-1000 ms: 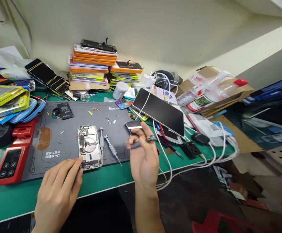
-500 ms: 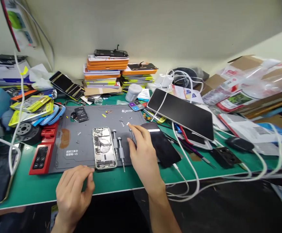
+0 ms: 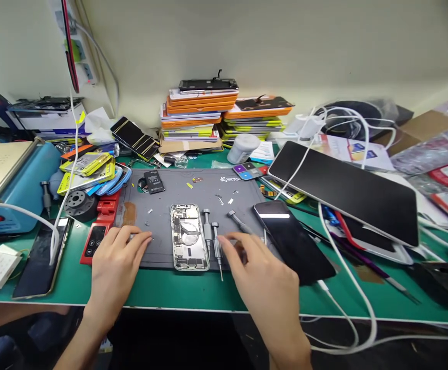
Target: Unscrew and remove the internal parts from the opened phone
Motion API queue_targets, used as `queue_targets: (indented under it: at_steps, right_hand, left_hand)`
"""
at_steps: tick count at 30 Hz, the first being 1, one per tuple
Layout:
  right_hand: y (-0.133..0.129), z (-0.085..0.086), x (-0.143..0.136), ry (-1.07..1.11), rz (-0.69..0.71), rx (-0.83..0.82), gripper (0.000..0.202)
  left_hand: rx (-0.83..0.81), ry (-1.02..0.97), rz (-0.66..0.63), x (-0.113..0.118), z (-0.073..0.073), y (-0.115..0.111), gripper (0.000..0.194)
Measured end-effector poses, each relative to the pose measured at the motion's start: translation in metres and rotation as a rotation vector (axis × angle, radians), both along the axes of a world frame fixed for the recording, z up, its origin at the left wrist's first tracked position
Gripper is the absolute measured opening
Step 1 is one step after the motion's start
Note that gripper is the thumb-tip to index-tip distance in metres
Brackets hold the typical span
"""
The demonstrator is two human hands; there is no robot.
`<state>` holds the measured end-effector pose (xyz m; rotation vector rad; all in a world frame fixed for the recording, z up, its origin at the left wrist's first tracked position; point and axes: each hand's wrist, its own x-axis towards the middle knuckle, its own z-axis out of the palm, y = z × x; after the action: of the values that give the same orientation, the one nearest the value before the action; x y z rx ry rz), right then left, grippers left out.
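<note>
An opened phone housing (image 3: 189, 237) with its inner parts showing lies on the grey mat (image 3: 162, 205). Two grey screwdrivers (image 3: 216, 241) rest just right of it, and a third (image 3: 239, 221) lies slanted, partly hidden by my right hand. My right hand (image 3: 262, 272) hovers beside the screwdrivers, thumb and fingers apart. Over the mat's left front part is my left hand (image 3: 118, 262), its fingertips close together; whatever is between them is too small to make out. A black battery (image 3: 154, 182) and a small white piece (image 3: 230, 201) lie on the mat.
A black phone (image 3: 295, 241) with a white cable lies right of the mat, near a large tablet (image 3: 347, 190). Stacked boxes (image 3: 201, 105) and a white jar (image 3: 243, 148) stand behind. On the left are a red device (image 3: 96, 239), another phone (image 3: 42, 257) and a blue machine (image 3: 27, 180).
The view has turned left. My right hand has drawn back from the small white piece toward the table's front edge. My left hand has moved forward onto the mat.
</note>
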<state>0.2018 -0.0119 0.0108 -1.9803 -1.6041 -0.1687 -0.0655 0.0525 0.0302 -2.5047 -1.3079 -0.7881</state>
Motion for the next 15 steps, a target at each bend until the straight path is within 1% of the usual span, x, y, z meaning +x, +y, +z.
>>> queue_targets:
  at_steps: [3, 6, 11, 15]
  right_hand:
    - [-0.005, 0.003, -0.004, -0.015, 0.013, -0.067, 0.066]
    - [-0.004, 0.004, -0.002, 0.03, 0.018, -0.089, 0.07]
    - [-0.001, 0.006, 0.006, 0.169, 0.077, -0.151, 0.061]
    - [0.0, 0.007, 0.008, 0.194, 0.079, -0.165, 0.053]
  left_hand:
    - [-0.005, 0.056, 0.009, 0.009, 0.001, -0.001, 0.017]
    - [-0.002, 0.082, 0.01, 0.015, 0.003, -0.003, 0.017]
    - [-0.023, 0.153, 0.017, 0.018, 0.007, -0.002, 0.019]
    - [-0.039, 0.192, 0.009, 0.019, 0.011, 0.007, 0.022]
